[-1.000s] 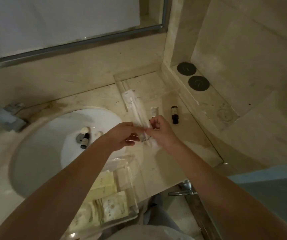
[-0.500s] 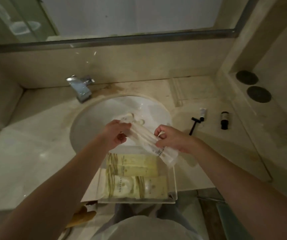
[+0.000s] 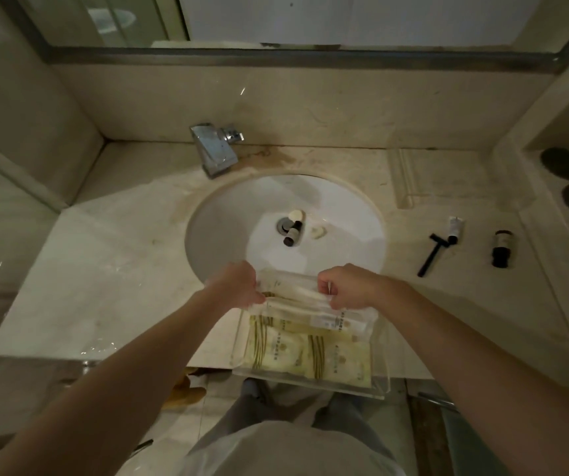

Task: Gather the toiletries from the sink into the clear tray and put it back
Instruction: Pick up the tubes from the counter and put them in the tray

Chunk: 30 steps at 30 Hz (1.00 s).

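**Currently placing a packet in the tray; several items remain**

Currently your left hand (image 3: 238, 286) and right hand (image 3: 345, 286) each pinch one end of a long white packet (image 3: 297, 297), held level just above the far end of the clear tray (image 3: 310, 389). Both hands are closed on the packet; neither is free.

Use the sink basin (image 3: 228, 228) as your reference. The tray sits at the near rim of the basin, overhanging the counter edge toward you. It already holds yellow-green sachets (image 3: 303, 355); at least two show, and overlap prevents an exact count.

Items judged outstanding:

- Inside the basin, at the drain: one small dark bottle (image 3: 291, 235), one round pale item (image 3: 296, 214) touching it, and one pale smear or sliver (image 3: 318, 231) just beside them. What the last two are cannot be determined.
- To the right of the basin, on the counter: one black razor (image 3: 429, 257), one small white tube (image 3: 454, 230) touching the razor head, and one dark bottle (image 3: 501, 249) farther right.

Progress is judged as partial. Lower the packet, release it, then collect the remaining items. The tray's return position is probably the faint rectangular outline (image 3: 448, 176) to the far right of the basin; confirm before placing.
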Tool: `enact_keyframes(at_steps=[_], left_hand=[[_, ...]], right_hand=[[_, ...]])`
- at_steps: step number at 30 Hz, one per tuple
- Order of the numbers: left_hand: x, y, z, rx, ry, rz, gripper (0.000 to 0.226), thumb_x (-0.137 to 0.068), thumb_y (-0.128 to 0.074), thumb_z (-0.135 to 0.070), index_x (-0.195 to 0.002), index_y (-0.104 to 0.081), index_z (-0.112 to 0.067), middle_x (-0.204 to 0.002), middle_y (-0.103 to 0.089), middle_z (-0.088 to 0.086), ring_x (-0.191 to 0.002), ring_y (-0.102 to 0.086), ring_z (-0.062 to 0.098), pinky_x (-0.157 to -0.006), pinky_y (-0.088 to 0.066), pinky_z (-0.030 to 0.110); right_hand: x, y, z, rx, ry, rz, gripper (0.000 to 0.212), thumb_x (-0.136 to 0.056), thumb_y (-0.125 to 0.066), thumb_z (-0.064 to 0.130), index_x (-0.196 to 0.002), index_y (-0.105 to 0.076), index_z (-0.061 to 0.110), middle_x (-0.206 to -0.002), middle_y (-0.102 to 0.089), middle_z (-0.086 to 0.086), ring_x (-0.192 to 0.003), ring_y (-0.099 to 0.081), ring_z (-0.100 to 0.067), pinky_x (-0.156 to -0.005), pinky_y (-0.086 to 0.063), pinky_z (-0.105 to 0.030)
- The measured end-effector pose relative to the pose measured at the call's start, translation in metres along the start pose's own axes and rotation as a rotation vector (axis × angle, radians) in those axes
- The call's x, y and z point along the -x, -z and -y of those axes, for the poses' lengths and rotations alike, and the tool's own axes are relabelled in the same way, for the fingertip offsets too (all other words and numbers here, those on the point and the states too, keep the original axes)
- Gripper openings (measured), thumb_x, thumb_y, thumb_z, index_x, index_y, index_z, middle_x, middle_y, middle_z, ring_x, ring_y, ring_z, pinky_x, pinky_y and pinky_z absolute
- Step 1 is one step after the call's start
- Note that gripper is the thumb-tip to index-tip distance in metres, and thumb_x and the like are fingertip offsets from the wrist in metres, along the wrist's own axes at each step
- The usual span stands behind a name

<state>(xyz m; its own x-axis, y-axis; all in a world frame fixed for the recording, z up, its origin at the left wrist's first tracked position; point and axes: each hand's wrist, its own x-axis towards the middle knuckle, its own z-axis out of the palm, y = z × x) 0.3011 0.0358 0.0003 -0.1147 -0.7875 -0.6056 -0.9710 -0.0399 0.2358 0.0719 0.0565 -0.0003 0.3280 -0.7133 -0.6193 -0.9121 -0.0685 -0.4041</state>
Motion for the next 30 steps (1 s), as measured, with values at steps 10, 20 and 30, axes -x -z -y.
enact_keyframes(at_steps=[10, 20, 30], left_hand=[[-0.016, -0.003, -0.021, -0.023, -0.163, -0.073, 0.024, -0.078, -0.071, -0.032, -0.071, -0.051, -0.022, -0.081, -0.06, -0.001, -0.08, -0.057, 0.02, -0.073, -0.048, 0.033], [-0.022, -0.008, -0.038, -0.409, -0.183, -0.057, 0.028, -0.086, -0.064, -0.036, -0.095, -0.063, -0.009, -0.072, -0.055, 0.0, -0.077, -0.062, 0.022, -0.068, -0.051, 0.032], [-0.035, 0.011, -0.114, -0.3, -0.254, -0.032, 0.026, -0.084, -0.062, -0.04, -0.093, -0.058, -0.016, -0.105, -0.062, 0.006, -0.085, -0.061, 0.022, -0.082, -0.054, 0.038]], right_hand=[[0.009, -0.017, -0.01, 0.157, 0.043, -0.351, 0.008, -0.086, -0.054, 0.017, -0.092, -0.057, 0.021, -0.094, -0.06, 0.0, -0.083, -0.057, -0.022, -0.064, -0.039, -0.03], [0.013, -0.034, -0.014, 0.29, 0.034, -0.419, 0.012, -0.09, -0.053, 0.021, -0.095, -0.056, 0.01, -0.09, -0.065, -0.01, -0.069, -0.047, -0.021, -0.059, -0.038, -0.031], [0.026, -0.009, -0.044, -0.168, -0.182, -0.624, 0.014, -0.089, -0.052, 0.032, -0.086, -0.055, 0.019, -0.077, -0.065, -0.004, -0.071, -0.06, -0.025, -0.059, -0.047, -0.031]])
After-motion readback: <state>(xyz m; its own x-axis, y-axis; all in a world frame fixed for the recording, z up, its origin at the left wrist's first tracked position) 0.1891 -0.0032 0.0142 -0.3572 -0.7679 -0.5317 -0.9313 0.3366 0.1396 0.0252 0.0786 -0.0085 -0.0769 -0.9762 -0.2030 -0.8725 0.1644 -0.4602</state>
